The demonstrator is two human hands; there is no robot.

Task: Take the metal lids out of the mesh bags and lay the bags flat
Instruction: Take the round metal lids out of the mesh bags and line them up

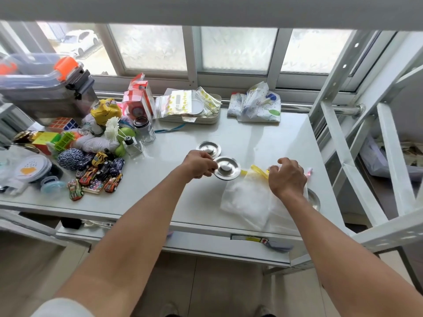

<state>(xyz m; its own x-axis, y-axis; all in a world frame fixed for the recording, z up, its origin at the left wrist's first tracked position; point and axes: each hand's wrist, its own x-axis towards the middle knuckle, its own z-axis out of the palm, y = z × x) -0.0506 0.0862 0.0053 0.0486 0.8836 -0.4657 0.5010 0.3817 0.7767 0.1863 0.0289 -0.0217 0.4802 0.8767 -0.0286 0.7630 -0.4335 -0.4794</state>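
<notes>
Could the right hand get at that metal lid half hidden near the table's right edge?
Probably yes. The metal lid lies just beside the right hand, which rests on the mesh bag. Only the bag's edge and the wrist cover part of it.

Left arm: bare, stretched forward and toward the middle.
Left hand (pixel 201 164): closed in a pinch, knuckles turned up, fingertips (pixel 211 171) gathered at its right side on a held rim.
Right arm: bare, extended forward, bent slightly inward at the wrist.
Right hand (pixel 287 177): held palm down, back shown to the camera, fingers (pixel 273 169) curled downward and pressed at the far left.
</notes>
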